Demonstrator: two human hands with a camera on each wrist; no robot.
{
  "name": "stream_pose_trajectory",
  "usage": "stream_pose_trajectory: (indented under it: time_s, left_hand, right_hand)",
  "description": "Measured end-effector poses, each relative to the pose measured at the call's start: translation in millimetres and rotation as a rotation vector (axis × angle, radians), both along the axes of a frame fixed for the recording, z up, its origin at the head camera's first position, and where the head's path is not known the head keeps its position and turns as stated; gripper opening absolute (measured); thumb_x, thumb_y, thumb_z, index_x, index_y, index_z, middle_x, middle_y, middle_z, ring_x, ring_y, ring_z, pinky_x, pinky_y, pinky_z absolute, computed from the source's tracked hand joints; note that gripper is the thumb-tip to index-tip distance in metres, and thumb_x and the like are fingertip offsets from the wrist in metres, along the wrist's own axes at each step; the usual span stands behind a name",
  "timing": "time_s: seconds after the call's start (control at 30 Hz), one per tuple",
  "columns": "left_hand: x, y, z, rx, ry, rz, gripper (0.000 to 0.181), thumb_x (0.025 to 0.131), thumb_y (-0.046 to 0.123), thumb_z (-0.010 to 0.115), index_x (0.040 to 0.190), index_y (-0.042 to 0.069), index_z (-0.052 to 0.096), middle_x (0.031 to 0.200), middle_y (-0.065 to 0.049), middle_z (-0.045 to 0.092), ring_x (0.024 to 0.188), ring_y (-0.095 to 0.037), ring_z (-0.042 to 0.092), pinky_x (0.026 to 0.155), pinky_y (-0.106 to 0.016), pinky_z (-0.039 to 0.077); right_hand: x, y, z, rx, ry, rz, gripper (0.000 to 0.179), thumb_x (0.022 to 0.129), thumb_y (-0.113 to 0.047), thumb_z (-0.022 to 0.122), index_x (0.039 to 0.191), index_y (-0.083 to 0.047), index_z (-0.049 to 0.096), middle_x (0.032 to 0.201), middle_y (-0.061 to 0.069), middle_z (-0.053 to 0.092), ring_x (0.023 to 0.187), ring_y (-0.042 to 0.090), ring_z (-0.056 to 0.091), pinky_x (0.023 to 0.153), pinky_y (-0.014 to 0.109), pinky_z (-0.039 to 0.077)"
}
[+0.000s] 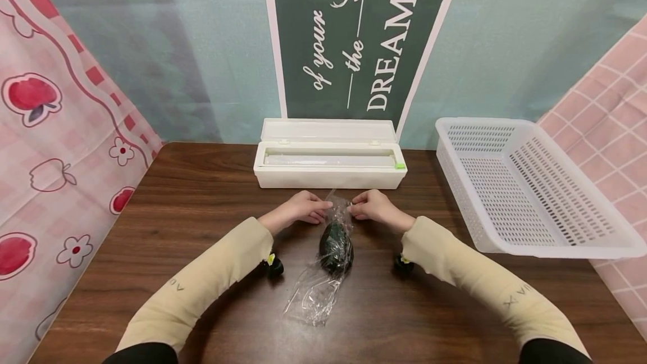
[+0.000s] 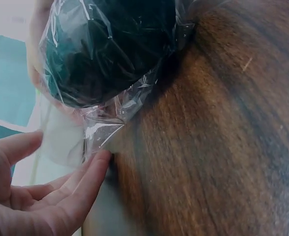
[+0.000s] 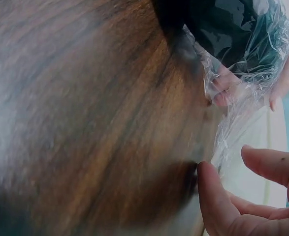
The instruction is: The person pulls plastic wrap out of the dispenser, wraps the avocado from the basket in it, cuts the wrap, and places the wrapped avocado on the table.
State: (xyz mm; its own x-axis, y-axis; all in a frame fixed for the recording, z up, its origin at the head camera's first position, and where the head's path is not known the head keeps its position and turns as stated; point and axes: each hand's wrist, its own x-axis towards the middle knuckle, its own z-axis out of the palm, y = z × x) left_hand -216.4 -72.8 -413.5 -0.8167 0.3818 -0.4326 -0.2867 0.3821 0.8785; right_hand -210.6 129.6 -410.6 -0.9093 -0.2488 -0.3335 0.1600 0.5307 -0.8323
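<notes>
A dark green, egg-shaped thing, like an avocado [image 1: 336,249], lies on the table under clear, crinkled plastic wrap [image 1: 314,296]. One loose end of the wrap spreads toward the front edge. The other gathers at the far end, between both hands. My left hand [image 1: 306,206] is on its left side; in the left wrist view thumb and fingers are apart, with the fingertips [image 2: 103,156] at the film's edge. From the right side, my right hand [image 1: 375,206] reaches the same end. In the right wrist view its thumb and forefinger [image 3: 210,179] are also apart, the forefinger beside the film.
Behind the hands stands a white wrap dispenser box [image 1: 328,177], lid raised, a roll inside and a green tab [image 1: 400,165] at its right. A white perforated basket [image 1: 485,229] sits at the right of the brown wooden table [image 1: 202,184]. Curtains enclose the back and sides.
</notes>
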Motion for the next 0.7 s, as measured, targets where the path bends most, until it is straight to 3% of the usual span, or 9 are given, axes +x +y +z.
stream_pose_trajectory:
  time_s: [0.13, 0.33, 0.53, 0.7]
  left_hand:
    - [-1.6, 0.6, -2.5, 0.047, -0.025, 0.002, 0.031, 0.09, 0.009, 0.059, 0.111, -0.013, 0.057, 0.098, -0.025, 0.065, 0.081, -0.025, 0.066, 0.075, -0.033, 0.054]
    - [-1.1, 0.2, -4.2, 0.076, -0.015, -0.012, 0.033, 0.088, 0.001, 0.059, 0.116, -0.014, 0.054, 0.098, -0.026, 0.064, 0.082, -0.027, 0.066, 0.074, -0.034, 0.055]
    - [0.7, 1.6, -2.7, 0.092, 0.007, 0.039, 0.031, 0.085, -0.005, 0.06, 0.114, -0.014, 0.056, 0.093, -0.024, 0.066, 0.074, -0.023, 0.066, 0.07, -0.032, 0.056]
    - [-0.2, 2.6, -4.6, 0.121, 0.022, 0.068, 0.028, 0.083, -0.009, 0.06, 0.109, -0.016, 0.057, 0.09, -0.025, 0.066, 0.068, -0.015, 0.064, 0.067, -0.028, 0.056]
  right_hand:
    - [-0.6, -1.0, -1.8, -0.072, -0.032, -0.009, 0.037, 0.086, -0.003, 0.061, 0.112, 0.022, 0.05, 0.11, 0.032, 0.056, 0.087, 0.028, 0.065, 0.076, 0.032, 0.054]
    - [-1.3, -4.1, -4.7, -0.087, -0.055, -0.048, 0.044, 0.082, -0.005, 0.067, 0.114, 0.019, 0.049, 0.108, 0.029, 0.057, 0.077, 0.019, 0.065, 0.073, 0.031, 0.055]
    - [-2.3, -3.2, -6.8, -0.089, -0.016, -0.038, 0.043, 0.078, -0.001, 0.068, 0.113, 0.016, 0.05, 0.09, 0.022, 0.066, 0.069, 0.011, 0.062, 0.069, 0.028, 0.054]
    - [-2.6, -2.5, -7.1, -0.108, -0.007, -0.041, 0.044, 0.078, 0.003, 0.066, 0.116, 0.016, 0.048, 0.087, 0.018, 0.066, 0.066, 0.009, 0.06, 0.066, 0.024, 0.053]
